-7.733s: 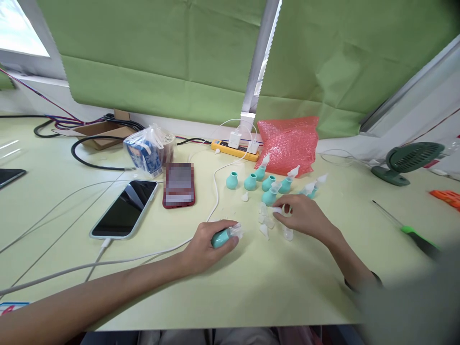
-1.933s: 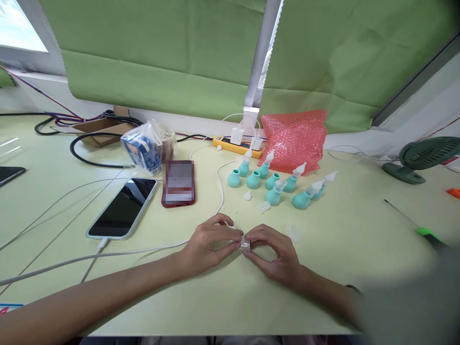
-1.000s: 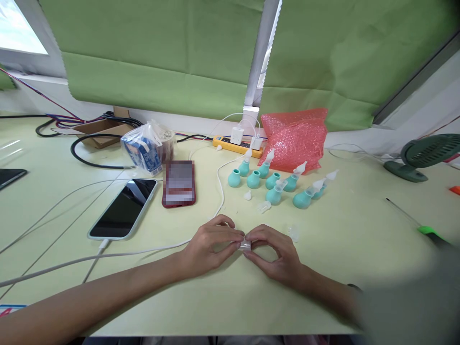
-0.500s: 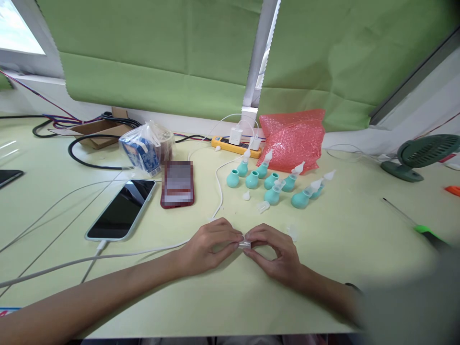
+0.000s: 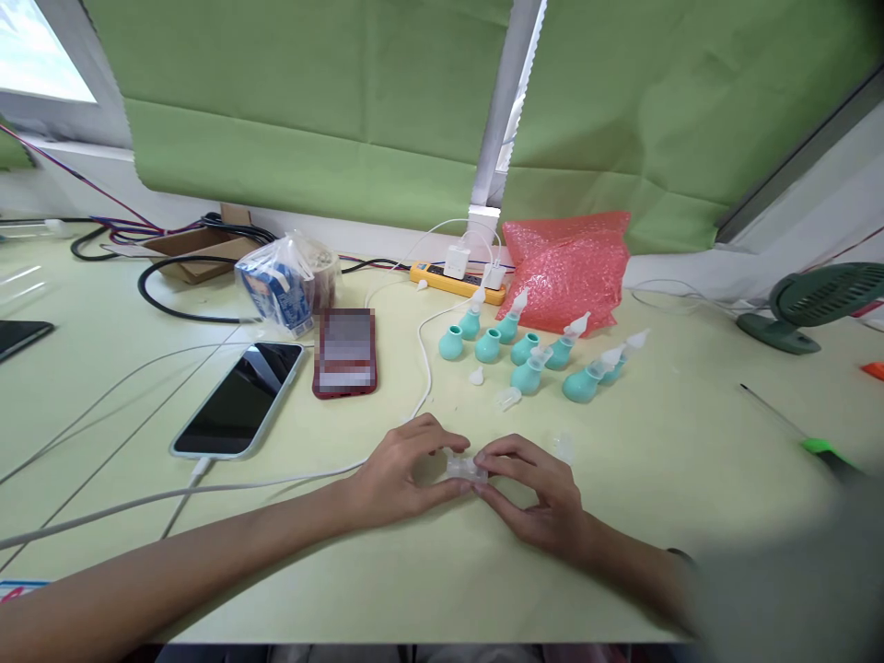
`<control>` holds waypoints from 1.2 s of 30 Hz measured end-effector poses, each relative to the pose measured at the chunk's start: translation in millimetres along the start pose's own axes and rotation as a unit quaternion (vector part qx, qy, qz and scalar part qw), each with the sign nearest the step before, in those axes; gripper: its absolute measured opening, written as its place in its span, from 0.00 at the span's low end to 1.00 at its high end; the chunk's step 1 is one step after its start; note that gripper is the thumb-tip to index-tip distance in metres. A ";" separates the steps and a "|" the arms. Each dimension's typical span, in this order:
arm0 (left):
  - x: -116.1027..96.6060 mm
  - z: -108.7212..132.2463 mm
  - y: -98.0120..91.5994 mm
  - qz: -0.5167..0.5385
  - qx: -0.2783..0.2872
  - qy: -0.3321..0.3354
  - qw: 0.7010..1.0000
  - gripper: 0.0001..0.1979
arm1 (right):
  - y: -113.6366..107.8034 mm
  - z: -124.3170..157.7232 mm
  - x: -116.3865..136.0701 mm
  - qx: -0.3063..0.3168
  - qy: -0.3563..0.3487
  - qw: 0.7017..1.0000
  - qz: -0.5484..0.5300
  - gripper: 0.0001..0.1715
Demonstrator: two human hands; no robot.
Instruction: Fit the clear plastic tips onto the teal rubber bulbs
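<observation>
A small clear plastic piece [image 5: 462, 468] is between my two hands, low over the table. My right hand [image 5: 535, 488] pinches its right end between thumb and fingertips. Around its left end, my left hand [image 5: 407, 470] has thumb and index finger spread apart, the thumb close to the lower edge; whether it touches I cannot tell. Beyond the hands stand several teal squeeze bulbs [image 5: 580, 386], some topped with clear nozzles, others with bare openings. A loose white tip [image 5: 476, 376] and a clear plastic part [image 5: 509, 398] lie in front of them. Another clear part [image 5: 564, 447] is beside my right hand.
A white-edged phone [image 5: 238, 401] on a cable and a red-cased phone [image 5: 345, 353] lie left. Behind are a bagged blue package [image 5: 276, 285], a yellow power strip [image 5: 421, 273] and a red bubble-wrap bag [image 5: 566, 267]. A screwdriver [image 5: 819, 446] and green fan [image 5: 821, 295] are right.
My left index finger has lifted off the clear piece, so the left grip has widened and more of the piece shows. My right hand keeps its pinch. The view has shifted slightly.
</observation>
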State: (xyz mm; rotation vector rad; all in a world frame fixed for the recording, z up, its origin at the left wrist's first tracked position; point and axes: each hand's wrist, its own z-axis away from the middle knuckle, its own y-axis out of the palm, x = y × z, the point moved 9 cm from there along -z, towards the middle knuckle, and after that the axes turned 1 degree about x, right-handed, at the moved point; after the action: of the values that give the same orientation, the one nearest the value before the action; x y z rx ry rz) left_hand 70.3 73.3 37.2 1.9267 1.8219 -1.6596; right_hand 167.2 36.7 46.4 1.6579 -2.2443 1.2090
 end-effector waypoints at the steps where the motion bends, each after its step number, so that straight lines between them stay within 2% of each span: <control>1: -2.3 0.0 0.9 -0.004 0.000 0.018 1.000 0.14 | -0.3 -0.3 1.1 0.000 -0.003 1.000 0.003 0.22; 14: -17.9 7.2 -0.1 -0.034 -0.051 0.144 0.988 0.10 | 8.0 0.1 -8.7 0.032 0.036 0.999 0.002 0.16; 19: -17.3 6.8 -3.7 -0.033 -0.070 0.135 0.988 0.10 | 7.5 -1.0 -8.3 0.031 0.036 0.999 0.005 0.17; 24: -12.8 6.3 -4.1 -0.018 -0.067 0.117 0.991 0.10 | 4.9 -4.5 -2.2 0.023 0.016 1.000 -0.006 0.20; 32: -10.0 8.6 -2.1 -0.017 -0.060 0.124 0.990 0.11 | 8.7 -5.1 -4.2 0.042 0.023 0.999 -0.015 0.23; 36: -17.1 9.3 -0.3 -0.032 -0.050 0.150 0.987 0.10 | 10.2 -5.8 -4.7 0.054 0.053 0.995 -0.061 0.18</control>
State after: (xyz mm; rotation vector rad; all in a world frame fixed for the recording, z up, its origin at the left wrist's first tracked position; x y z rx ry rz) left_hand 68.2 55.4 44.7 2.1941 2.0433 -1.3193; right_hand 158.4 44.9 42.5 1.6982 -2.0175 1.3750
